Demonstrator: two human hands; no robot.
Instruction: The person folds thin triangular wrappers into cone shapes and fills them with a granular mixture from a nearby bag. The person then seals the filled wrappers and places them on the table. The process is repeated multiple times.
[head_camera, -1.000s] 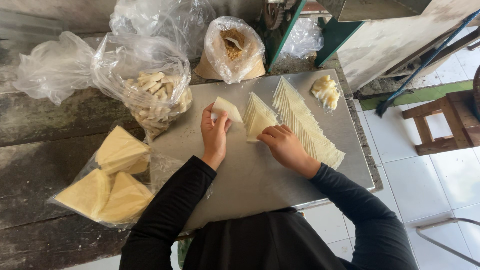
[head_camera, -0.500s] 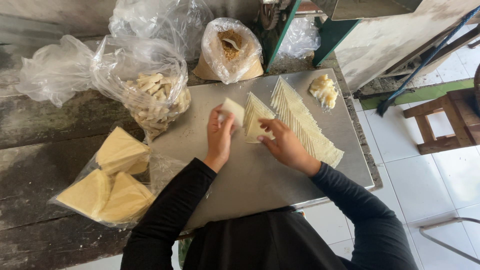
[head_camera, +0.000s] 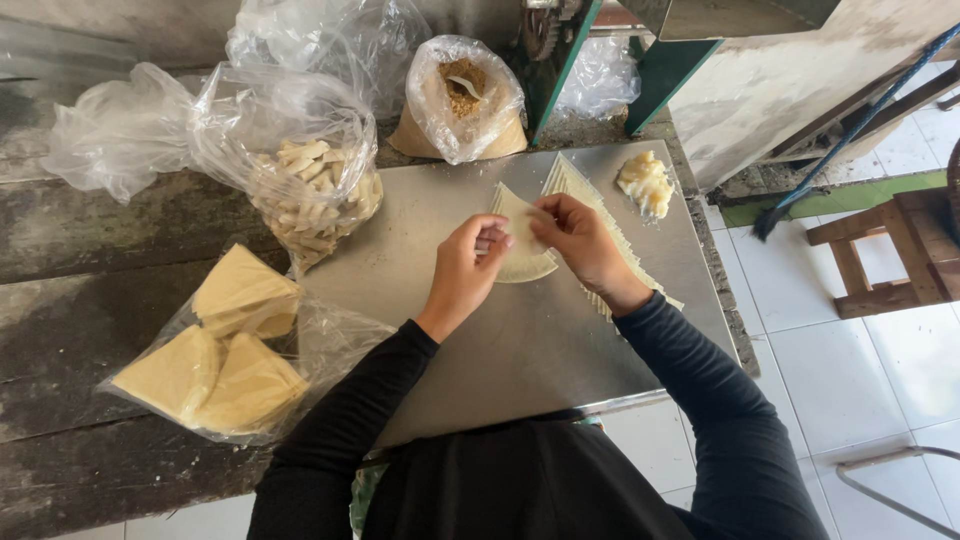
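Steel tray (head_camera: 470, 350) nearest you; above its middle your left hand (head_camera: 462, 272) and right hand (head_camera: 585, 240) pinch one thin dough sheet (head_camera: 522, 262). Behind lie the sheet stack (head_camera: 580, 190) and filling (head_camera: 645, 183). Pulling unevenly would likely tear the sheet.

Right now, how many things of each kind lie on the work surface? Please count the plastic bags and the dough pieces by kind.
Plastic bags: 5
Wrapper stacks in bag: 3
Fanned row of wrappers: 1
Wrapper in both hands: 1
Filling lump: 1
Total: 11
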